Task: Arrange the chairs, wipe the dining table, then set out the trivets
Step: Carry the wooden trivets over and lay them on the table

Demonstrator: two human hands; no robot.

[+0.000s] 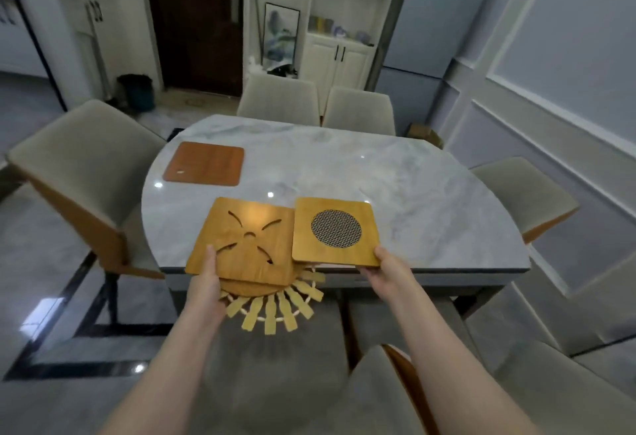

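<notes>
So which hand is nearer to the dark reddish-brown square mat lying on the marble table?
Left. The left hand holds a stack of trivets below the dark reddish-brown square mat; the right hand, holding the mesh-centred trivet, is farther right.

walls: pale blue panelling (pixel 568 66) | door: dark wood (pixel 196 21) | cabinet: white shelves (pixel 347 21) | floor: glossy grey tile, black inlay (pixel 62 314) | bin: dark (pixel 136 92)

1. Counter (pixel 395 173) top mostly bare: centre, right & far side open for a pass.
2. Only thing lying on it: dark brown trivet (pixel 204 166), far left.
3. Chairs hem every edge: big one left (pixel 86 166), two far (pixel 278 97), one right (pixel 516 190).
</notes>
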